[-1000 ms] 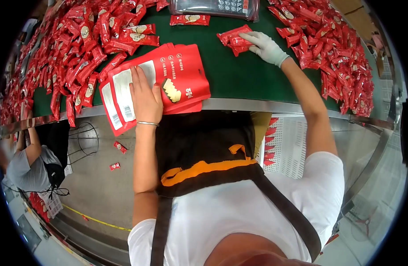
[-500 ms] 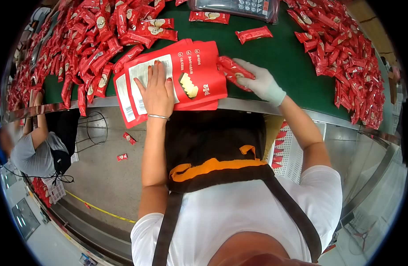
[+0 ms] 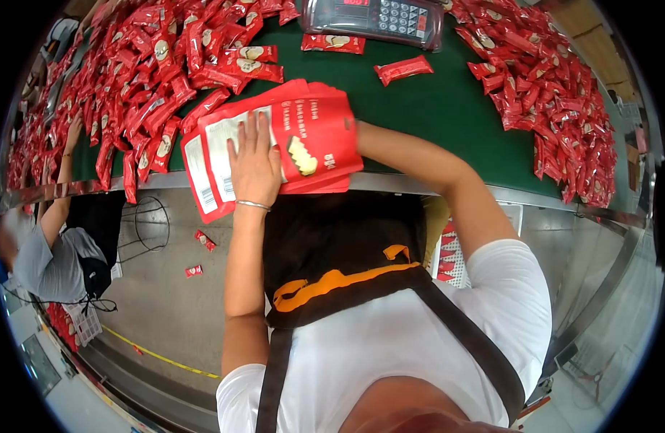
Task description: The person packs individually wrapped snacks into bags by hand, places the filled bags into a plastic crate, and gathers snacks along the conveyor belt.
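Observation:
My left hand [image 3: 256,162] lies flat with its fingers spread on a stack of red pouches [image 3: 303,141] at the table's front edge. Into the open right end of the top pouch goes my right arm, and the pouch hides that hand entirely. Whatever it holds is out of sight. A single small red packet [image 3: 404,69] rests on the green table top [image 3: 412,101], up and right of the pouches. Another packet [image 3: 333,43] lies just below the keypad device [image 3: 376,18].
A large heap of red packets [image 3: 159,72] spreads over the left side, and a second heap [image 3: 549,94] is at the right. Below the metal table edge [image 3: 484,191] stands a white crate [image 3: 511,216]. A co-worker in grey [image 3: 51,263] is at the far left.
My right hand has carried packets from the table leftward and gone inside the top pouch, whose surface now bulges up. My left hand has stayed on the pouches.

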Motion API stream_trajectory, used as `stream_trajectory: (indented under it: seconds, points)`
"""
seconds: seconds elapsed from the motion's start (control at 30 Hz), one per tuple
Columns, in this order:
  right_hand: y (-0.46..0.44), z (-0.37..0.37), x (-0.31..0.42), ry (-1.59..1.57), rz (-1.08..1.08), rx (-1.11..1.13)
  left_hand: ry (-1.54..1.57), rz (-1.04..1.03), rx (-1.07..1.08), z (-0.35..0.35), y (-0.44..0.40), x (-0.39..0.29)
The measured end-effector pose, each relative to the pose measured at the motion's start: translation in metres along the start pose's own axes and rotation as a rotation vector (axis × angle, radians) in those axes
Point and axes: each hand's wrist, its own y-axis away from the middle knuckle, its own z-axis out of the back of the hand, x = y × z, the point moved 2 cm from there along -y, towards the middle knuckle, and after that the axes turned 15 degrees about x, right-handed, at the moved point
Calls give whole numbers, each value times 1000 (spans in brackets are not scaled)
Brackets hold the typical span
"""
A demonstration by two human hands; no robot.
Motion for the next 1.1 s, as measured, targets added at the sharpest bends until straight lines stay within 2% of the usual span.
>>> stream_trajectory:
  seconds: [0.17,0.2,0.23,0.27,0.3,0.33,0.4,0.47,0.5,0.53,0.6,0.67,0.73,0.8,0.87,0.9,0.93,1.0,1.07,1.1]
  points:
    - [0,-12,13,208,-18,103,-96,33,-18,2,1,-2]
    - [12,-5,27,333,-20,88,-78,28,3,2,1,0]
    - [30,4,49,600,-50,49,-70,33,0,2,1,0]
    - [48,15,70,924,-75,-30,-60,23,9,3,0,1]
    - [74,45,73,1444,58,-123,-48,21,18,3,-1,1]
    - [93,74,75,1611,-36,-342,-38,44,16,3,-2,2]
    - [115,105,86,1703,-148,-643,-27,37,-4,0,-1,3]
    - [127,128,81,1697,-276,-395,-58,36,-23,-1,-2,6]
    - [128,124,85,1698,-420,-277,-43,31,-20,-1,-2,6]
    - [131,105,94,1595,-471,-251,-26,24,-13,-1,-1,6]
    - [131,60,111,1419,-412,-167,4,37,-26,2,-2,7]
    - [106,26,121,901,-536,-68,3,30,-7,1,-1,5]
    - [68,20,100,631,-516,-144,-11,14,0,1,0,4]
    - [27,30,34,359,-268,-108,-30,14,4,2,0,4]
    - [3,25,-60,555,45,-56,-53,27,7,6,-1,2]
    - [2,13,-52,-169,-257,-65,-48,26,1,8,-1,3]
    - [8,5,-34,-169,-264,-41,-47,50,0,9,1,4]
    - [24,-6,1,-540,-262,79,-40,25,14,9,0,4]
    - [26,-25,31,518,89,91,-24,7,34,10,-1,2]
    - [22,-28,28,637,105,67,2,18,37,14,-2,1]
